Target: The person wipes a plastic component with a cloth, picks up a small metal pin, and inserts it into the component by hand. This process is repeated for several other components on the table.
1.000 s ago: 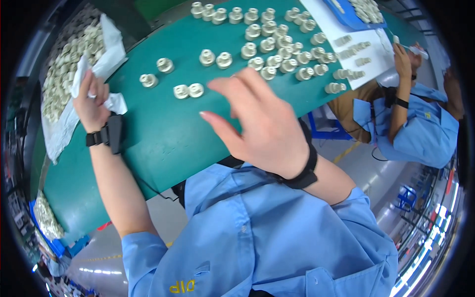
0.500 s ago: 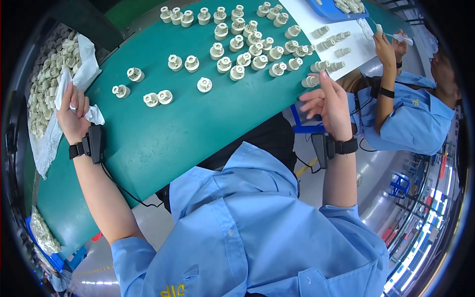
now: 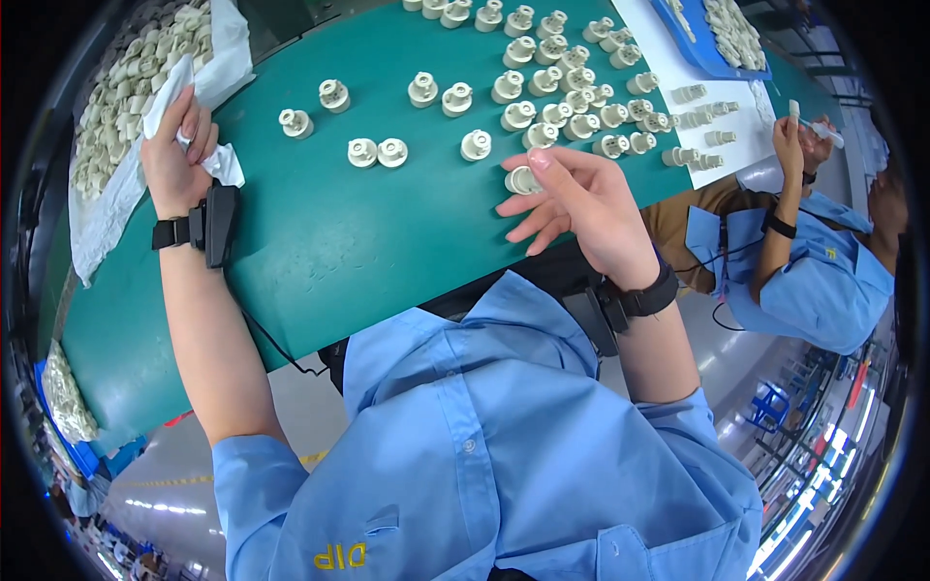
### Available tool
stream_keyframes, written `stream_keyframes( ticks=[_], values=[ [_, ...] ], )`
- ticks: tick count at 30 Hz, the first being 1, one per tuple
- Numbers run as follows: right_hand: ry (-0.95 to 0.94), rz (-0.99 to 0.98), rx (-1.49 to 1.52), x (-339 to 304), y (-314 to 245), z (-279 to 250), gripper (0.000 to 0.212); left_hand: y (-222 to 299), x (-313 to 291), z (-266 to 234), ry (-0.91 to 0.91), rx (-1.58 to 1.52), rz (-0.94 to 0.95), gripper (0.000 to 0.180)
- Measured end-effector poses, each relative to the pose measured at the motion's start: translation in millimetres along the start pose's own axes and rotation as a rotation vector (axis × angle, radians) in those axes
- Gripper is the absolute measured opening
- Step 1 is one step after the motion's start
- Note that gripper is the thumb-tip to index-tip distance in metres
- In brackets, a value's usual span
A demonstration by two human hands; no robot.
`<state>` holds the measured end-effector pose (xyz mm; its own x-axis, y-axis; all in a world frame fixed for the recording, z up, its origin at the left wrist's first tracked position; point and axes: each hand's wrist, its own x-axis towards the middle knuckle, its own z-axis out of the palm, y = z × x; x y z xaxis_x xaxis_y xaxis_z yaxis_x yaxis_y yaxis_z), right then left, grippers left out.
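My left hand (image 3: 181,155) is closed on a crumpled white cloth (image 3: 227,165), beside the bag of loose parts on the left. Over the near part of the green table, my right hand (image 3: 591,208) holds a white stepped cylindrical part (image 3: 524,180) between thumb and index finger, the other fingers spread. The part is tilted, its round end partly behind the thumb. Close to it stands another such white part (image 3: 476,145). Two more, a touching pair (image 3: 378,152), stand between my hands. Several others cluster beyond my right hand.
An open bag (image 3: 232,44) holds heaped off-white pieces (image 3: 121,116) at the left. Parts lie on a white sheet (image 3: 722,160) near a blue tray (image 3: 678,39) at the far right. A co-worker (image 3: 809,252) sits to the right, hands raised with small pieces. The green tabletop (image 3: 320,261) ends just before me.
My right hand has come left from beside the white sheet, bringing a white part over the table. My left hand keeps hold of the cloth. The whole view has shifted.
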<state>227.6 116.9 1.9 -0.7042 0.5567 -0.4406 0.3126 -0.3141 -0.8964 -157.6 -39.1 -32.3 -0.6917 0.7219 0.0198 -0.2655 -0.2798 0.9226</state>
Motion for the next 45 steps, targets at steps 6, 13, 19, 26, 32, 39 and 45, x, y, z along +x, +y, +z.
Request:
stream_keyframes(
  ticks=[6,13,19,26,32,39,45],
  values=[
    [0.017,0.043,-0.098,5.9,2.4,2.2,0.049,-4.2,2.4,-1.6,-0.006,0.015,0.012,0.020],
    [0.093,0.065,-0.048,6.5,3.0,9.2,0.047,-5.8,4.1,-10.4,-0.060,0.010,0.003,0.022],
    [0.101,0.076,-0.070,9.6,1.7,9.3,0.046,-0.6,7.6,-9.7,-0.069,0.008,0.039,0.024],
    [0.141,0.069,-0.057,8.8,6.7,9.4,0.047,-5.9,0.2,9.2,-0.023,0.082,0.026,0.022],
    [0.141,0.057,-0.024,7.5,2.7,13.4,0.048,-4.1,1.0,-6.2,-0.058,0.070,0.046,0.014],
    [0.190,-0.031,-0.003,6.8,13.7,14.1,0.041,-10.7,0.4,4.0,-0.014,0.083,0.011,0.011],
    [0.374,-0.228,0.022,3.4,8.7,40.0,0.033,-10.3,0.8,-1.8,0.004,0.099,0.021,0.010]
  ],
)
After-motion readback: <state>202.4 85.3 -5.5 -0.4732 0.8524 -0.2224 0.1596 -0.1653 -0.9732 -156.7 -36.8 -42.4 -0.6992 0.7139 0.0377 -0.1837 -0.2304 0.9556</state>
